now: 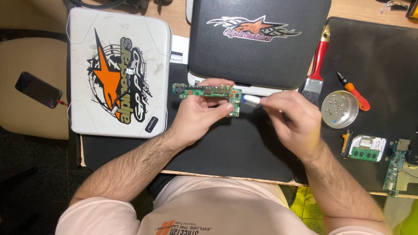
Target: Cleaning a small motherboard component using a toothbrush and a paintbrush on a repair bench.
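My left hand [198, 114] holds a narrow green circuit board [207, 92] with metal ports along its edge, lifted above a black mat [226, 148]. My right hand [294, 119] grips a small white tool [251, 99] whose tip touches the board's right end. Both hands are in front of a black laptop shell [257, 41] with a sticker on it.
A white laptop lid [117, 72] with a large sticker lies to the left, a dark phone [38, 89] beyond it. To the right sit a red-handled brush [317, 65], an orange screwdriver [355, 92], a round metal dish of screws [339, 109], a drive with memory stick [367, 148] and another green board [395, 167].
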